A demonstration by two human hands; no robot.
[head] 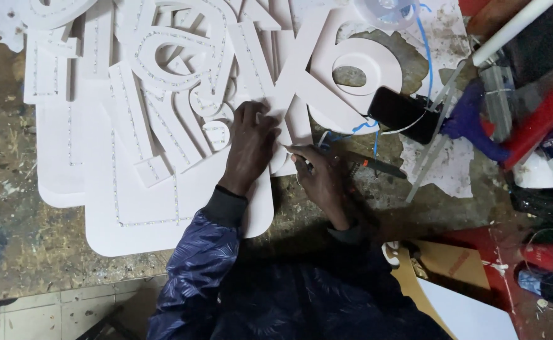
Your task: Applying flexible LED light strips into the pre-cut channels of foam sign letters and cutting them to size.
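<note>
Several white foam-board letter shapes (pixel 163 94) lie piled on a worn work table (pixel 18 208), some edged with rows of small dots. My left hand (pixel 251 141) presses down flat on one white piece near the pile's right side. Just to its right, my right hand (pixel 319 179) is closed around a thin tool, a pen-like knife (pixel 377 165) with an orange band, its tip at the white piece's edge. Dark blue patterned sleeves cover both arms.
A black phone (pixel 405 113) with blue and white cables lies right of the letters. Far right holds a purple glue gun (pixel 471 123), a white pipe (pixel 509 28), red items and cans. Brown cardboard (pixel 452 261) lies at lower right. Tiled floor shows below the table edge.
</note>
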